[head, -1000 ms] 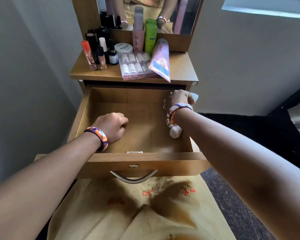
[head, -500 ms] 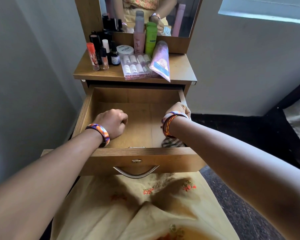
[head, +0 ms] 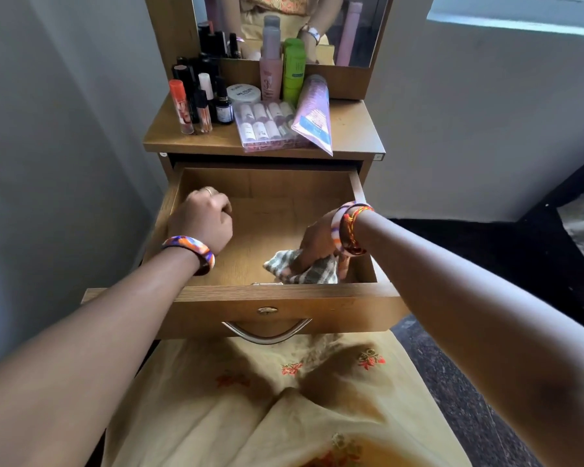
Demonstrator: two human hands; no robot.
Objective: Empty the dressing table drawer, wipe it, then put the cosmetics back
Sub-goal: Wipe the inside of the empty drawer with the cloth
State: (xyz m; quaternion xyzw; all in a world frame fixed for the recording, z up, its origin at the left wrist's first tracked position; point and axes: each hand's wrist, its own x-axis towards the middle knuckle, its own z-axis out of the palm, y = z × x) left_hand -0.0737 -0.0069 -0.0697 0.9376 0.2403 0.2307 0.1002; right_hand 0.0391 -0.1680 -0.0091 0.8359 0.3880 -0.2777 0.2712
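While pulled out toward the person, drawer [head: 250,230]; right hand [head: 317,242] gripping cloth [head: 304,269], left hand [head: 201,220] fisted.

Dim daylight from upper right; wide-angle edges bend, soft shadows.

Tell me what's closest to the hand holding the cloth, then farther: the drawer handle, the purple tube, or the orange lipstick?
From the right hand, which grips the cloth in the head view:
1. Drawer handle, just below, on the drawer front.
2. Purple tube, up on the tabletop, right side.
3. Orange lipstick, tabletop's far left.
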